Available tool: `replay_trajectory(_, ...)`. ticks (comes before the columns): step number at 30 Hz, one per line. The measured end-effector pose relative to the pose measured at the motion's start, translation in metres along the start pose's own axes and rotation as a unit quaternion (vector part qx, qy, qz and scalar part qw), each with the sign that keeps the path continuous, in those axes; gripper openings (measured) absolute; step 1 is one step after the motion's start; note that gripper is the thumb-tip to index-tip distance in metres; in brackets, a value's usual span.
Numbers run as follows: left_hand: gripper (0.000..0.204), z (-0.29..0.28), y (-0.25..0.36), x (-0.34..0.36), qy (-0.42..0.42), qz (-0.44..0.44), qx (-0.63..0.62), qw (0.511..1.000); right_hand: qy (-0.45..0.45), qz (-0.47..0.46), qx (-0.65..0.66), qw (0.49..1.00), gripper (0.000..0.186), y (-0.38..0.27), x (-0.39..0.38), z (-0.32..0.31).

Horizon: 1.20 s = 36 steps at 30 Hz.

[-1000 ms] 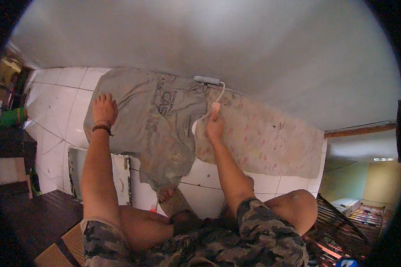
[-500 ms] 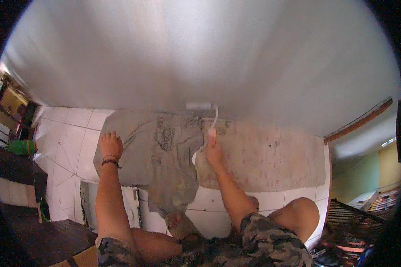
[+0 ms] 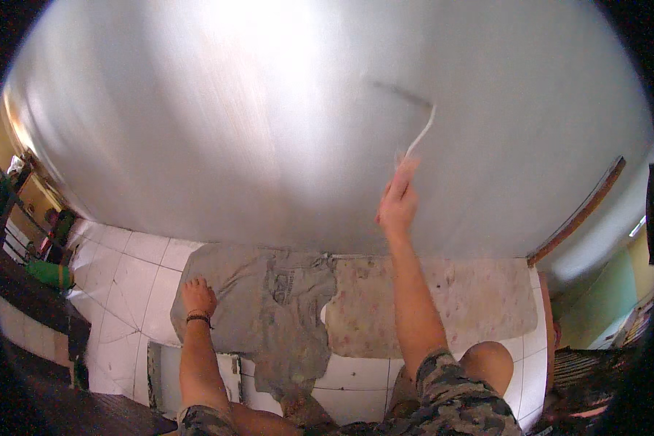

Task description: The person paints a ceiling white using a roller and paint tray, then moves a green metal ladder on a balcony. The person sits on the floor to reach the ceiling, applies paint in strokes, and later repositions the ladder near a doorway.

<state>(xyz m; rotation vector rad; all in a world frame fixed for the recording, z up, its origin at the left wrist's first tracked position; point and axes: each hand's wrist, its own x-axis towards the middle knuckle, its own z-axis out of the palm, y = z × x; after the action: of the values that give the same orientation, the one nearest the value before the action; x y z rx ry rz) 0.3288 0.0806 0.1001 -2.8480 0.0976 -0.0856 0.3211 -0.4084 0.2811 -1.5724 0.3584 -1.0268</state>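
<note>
My right hand [image 3: 398, 205] is closed around the handle of a paint roller [image 3: 426, 131], held up in front of the pale wall [image 3: 305, 160]. The roller's bent white wire shows clearly, but its head is pale and blurred against the wall, with a dark streak beside it. My left hand [image 3: 198, 296] holds nothing. Its fingers are stretched and a little apart, above a grey cloth [image 3: 232, 305] spread on the floor at the wall's foot.
A stained, flat brownish sheet [image 3: 443, 312] lies right of the cloth over white floor tiles [image 3: 134, 291]. Partly behind my left forearm is a white tray-like thing with a dark-specked rim [image 3: 152, 378]. Brown wooden trim [image 3: 581, 211] edges the wall at right. Dark furniture [image 3: 22, 320] stands left.
My right hand has raised the roller from the bottom of the wall, up and to the right. The view has tilted upward. My left hand stays over the cloth.
</note>
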Motion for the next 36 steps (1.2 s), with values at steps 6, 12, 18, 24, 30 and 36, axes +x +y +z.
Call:
replay_trajectory(6, 0.045, 0.01, 0.014, 0.009, -0.011, -0.019, -0.041, 0.999, 0.026, -0.117, -0.05, 0.992, 0.051, -0.014, 0.035, 0.005)
replay_trajectory(12, 0.047, 0.018, 0.04, 0.024, -0.044, 0.003, -0.051, 0.998, -0.124, 0.095, -0.202, 0.967, 0.052, 0.079, -0.112, -0.057)
replay_trajectory(18, 0.045, 0.043, 0.056, 0.039, -0.048, -0.012, -0.106, 0.993, -0.125, -0.081, -0.135, 0.98, 0.065, -0.075, 0.029, -0.008)
replay_trajectory(24, 0.044, 0.002, 0.106, 0.045, -0.029, 0.003, -0.135, 0.99, -0.121, 0.046, -0.179, 0.975, 0.063, -0.236, 0.093, 0.025)
replay_trajectory(30, 0.041, 0.015, 0.093, 0.048, -0.031, 0.01, -0.112, 0.993, -0.063, -0.141, -0.158, 0.975, 0.055, -0.037, -0.038, 0.026)
replay_trajectory(36, 0.041, 0.034, 0.073, 0.034, -0.057, 0.019, -0.166, 0.984, -0.118, 0.128, -0.225, 0.959, 0.057, -0.085, -0.028, 0.033)
